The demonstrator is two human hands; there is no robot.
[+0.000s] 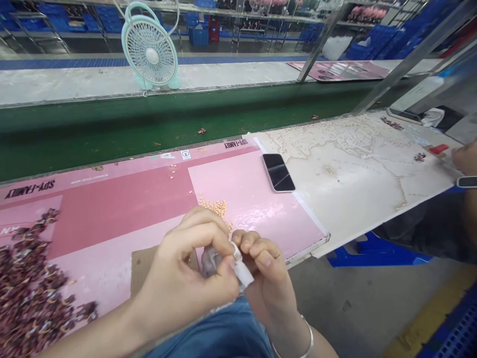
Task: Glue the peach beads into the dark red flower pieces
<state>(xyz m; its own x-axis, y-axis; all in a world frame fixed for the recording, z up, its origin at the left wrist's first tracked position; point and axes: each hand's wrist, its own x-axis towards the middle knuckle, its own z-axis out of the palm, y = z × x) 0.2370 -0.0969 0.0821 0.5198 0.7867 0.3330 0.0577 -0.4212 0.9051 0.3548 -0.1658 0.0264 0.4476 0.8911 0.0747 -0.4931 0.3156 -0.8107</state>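
My left hand (186, 266) is closed, its thumb and forefinger pinching a crumpled piece of thin white material (244, 274), perhaps cloth or tape. A grey, soft-looking bunch (210, 262) shows inside the curl of that hand; whether it belongs to the white piece I cannot tell. Against the right side of the same piece, my right hand (269, 266) has its fingers bent and drawn together, partly hiding what they grip. Just beyond both hands lies a scatter of small tan pieces (216, 206) on the pink sheet (130, 201). Brown cardboard (139, 268) shows behind my left wrist.
Many small dark-red parts (33, 293) are heaped at left. A phone (278, 173) lies beyond my right hand. Past the table edge runs a green belt (112, 122), with a fan (151, 54) behind it. At far right is another person's hand (465, 158); a blue stool (376, 254) stands below.
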